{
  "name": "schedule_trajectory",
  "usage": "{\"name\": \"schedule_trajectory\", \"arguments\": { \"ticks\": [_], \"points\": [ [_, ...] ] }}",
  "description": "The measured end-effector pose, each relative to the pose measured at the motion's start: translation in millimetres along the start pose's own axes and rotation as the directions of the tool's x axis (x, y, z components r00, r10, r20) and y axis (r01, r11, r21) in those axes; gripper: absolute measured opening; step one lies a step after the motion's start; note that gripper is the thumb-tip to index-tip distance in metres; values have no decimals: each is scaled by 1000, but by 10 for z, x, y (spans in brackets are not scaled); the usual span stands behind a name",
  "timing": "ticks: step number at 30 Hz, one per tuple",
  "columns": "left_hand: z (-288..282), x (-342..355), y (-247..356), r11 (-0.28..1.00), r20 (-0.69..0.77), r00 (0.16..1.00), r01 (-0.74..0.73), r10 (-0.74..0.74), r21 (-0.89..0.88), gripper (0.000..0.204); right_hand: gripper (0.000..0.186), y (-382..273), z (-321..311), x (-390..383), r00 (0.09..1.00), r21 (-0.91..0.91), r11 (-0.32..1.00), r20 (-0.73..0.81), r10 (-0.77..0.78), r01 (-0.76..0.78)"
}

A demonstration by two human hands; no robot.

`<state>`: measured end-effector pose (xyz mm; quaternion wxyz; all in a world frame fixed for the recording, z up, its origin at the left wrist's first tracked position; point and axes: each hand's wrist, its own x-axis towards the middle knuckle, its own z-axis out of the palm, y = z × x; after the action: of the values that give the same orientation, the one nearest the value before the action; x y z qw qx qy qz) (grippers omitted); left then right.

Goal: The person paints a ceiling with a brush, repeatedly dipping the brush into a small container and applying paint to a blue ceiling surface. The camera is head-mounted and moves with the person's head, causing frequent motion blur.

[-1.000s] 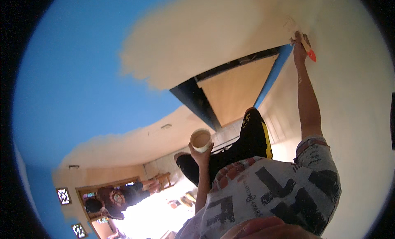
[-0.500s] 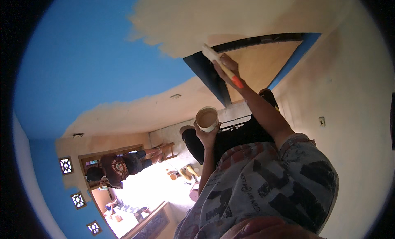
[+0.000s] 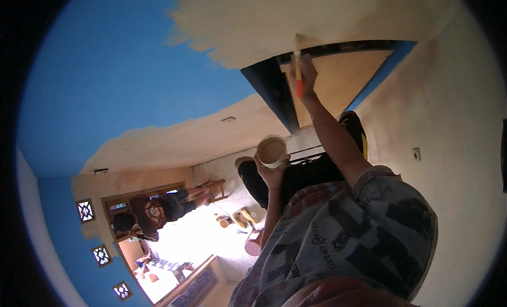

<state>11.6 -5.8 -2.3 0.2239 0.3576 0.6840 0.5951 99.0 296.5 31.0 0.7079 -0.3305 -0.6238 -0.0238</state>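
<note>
My right hand (image 3: 305,72) grips a paintbrush (image 3: 299,86) with a red-tipped handle, its bristles at the beige-painted surface (image 3: 240,19) just above the top edge of a dark-framed opening (image 3: 264,87) with a plain wooden panel (image 3: 343,82). My left hand (image 3: 269,172) holds a white cup (image 3: 272,148) of beige paint below the opening, over my dark-trousered legs (image 3: 251,183). Large areas of blue paint (image 3: 95,69) meet the beige in ragged edges to the left.
Another person (image 3: 150,217) stands in a doorway at lower left, by a wooden stool (image 3: 219,188). A pink bucket (image 3: 253,243) and several small items (image 3: 237,217) lie on the floor. Patterned vents (image 3: 84,211) line the left wall; a socket (image 3: 416,154) is on the right wall.
My right hand has moved left from the right corner to above the opening, and the brush has since turned more upright. The cup appears slightly higher in the picture as the view shifted.
</note>
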Motion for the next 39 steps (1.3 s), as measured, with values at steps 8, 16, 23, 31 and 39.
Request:
{"name": "schedule_trajectory", "arguments": {
  "ticks": [8, 16, 23, 31, 39],
  "points": [
    [-24, 16, 25, 998, -77, 997, -15, 10, -66, 79, 38, -943, 824, -337, 834, 444, 777, 522, 181, -446],
    [11, 57, -9, 988, -62, 998, 20, -30, -155, 80, 20, 355, 294, -221, 773, 317, 778, 550, 316, -543],
    [39, 59, -44, 995, -52, 997, 47, -52, -93, 78, 19, 1845, -1663, 341, 991, -454, 884, 13, 134, -114],
    [112, 141, -102, 998, 5, 1000, 3, -2, -65, 78, 26, 1926, -1359, 141, 997, -381, 924, 53, 62, -37],
    [65, 58, -246, 998, -29, 998, 56, -57, -22, 86, 16, -96, 330, -399, 940, 395, 883, 318, 126, -253]
  ]
}}
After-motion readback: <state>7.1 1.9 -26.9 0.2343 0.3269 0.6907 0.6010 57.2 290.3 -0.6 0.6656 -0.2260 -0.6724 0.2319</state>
